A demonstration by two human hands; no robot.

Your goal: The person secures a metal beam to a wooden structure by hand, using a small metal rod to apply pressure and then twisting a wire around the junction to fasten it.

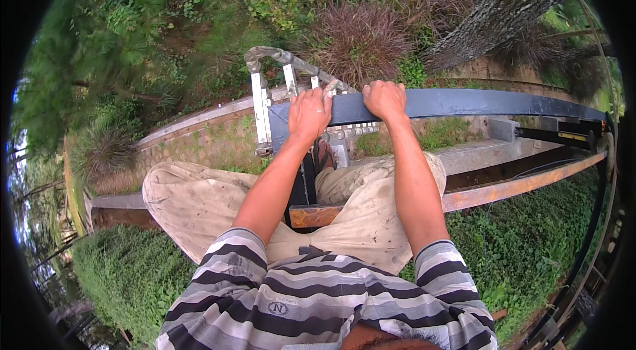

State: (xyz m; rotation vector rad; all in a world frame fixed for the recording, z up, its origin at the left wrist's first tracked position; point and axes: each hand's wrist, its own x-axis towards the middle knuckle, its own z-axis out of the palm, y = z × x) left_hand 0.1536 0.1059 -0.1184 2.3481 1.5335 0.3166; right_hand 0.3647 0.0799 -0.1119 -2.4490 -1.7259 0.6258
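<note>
A dark grey painted metal beam (477, 102) runs from in front of me off to the right, slightly bowed by the lens. My left hand (310, 111) is closed over the beam near its left end, the thumb along the far edge. A short way to the right, my right hand (384, 98) is closed on the same beam, knuckles up, fingertips hidden behind it. An aluminium ladder (260, 108) leans just beyond the left hand, its top rails and rungs showing past the beam. My legs in stained beige trousers straddle the metalwork, one shoe showing below the beam.
A rust-streaked beam (523, 183) lies nearer me, extending right to a dark frame post. Far below are a concrete ledge (470, 154), paving and green hedges (132, 277). A thick tree trunk (500, 9) and shrubs stand beyond; black cables or pipes curve along the right side.
</note>
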